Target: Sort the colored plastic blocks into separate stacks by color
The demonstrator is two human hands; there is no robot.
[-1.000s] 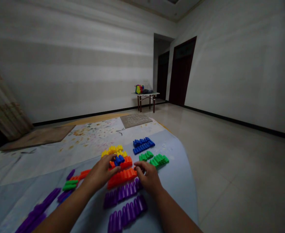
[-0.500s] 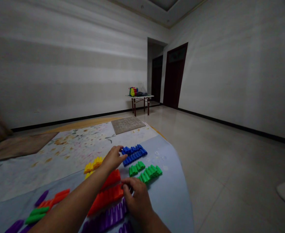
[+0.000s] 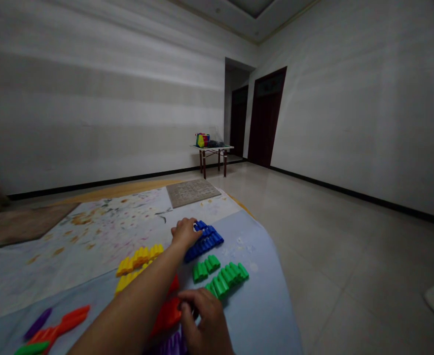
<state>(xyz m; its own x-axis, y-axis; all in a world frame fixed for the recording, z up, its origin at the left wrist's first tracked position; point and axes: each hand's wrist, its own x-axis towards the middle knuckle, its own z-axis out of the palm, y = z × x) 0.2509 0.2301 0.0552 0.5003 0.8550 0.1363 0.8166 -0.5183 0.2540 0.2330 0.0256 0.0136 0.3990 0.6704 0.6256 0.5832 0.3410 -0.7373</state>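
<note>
My left hand (image 3: 184, 232) reaches over to the upper-left end of the blue pieces (image 3: 205, 242), thumb and index finger closed around a blue piece there. Below it, my right hand (image 3: 206, 318) is curled, thumb and forefinger close together beside the red pieces (image 3: 168, 311); what lies between them is too dark to make out. Green pieces (image 3: 225, 280) lie in two short rows just above my right hand. Purple pieces (image 3: 173, 344) show at its lower left. My left forearm partly hides the yellow pieces (image 3: 140, 257) and the red ones.
Loose red (image 3: 69, 320), purple (image 3: 38, 323) and green (image 3: 32, 348) pieces lie at the table's lower left. A grey-brown mat (image 3: 194, 193) rests near the far edge, and a brown one (image 3: 28, 224) at the left. A small table (image 3: 212, 147) with a colourful bag stands by the wall.
My left hand has shifted slightly right and up along the blue pieces. My right hand has moved a little down and left. The view has shifted slightly, and the forearm covers more red pieces.
</note>
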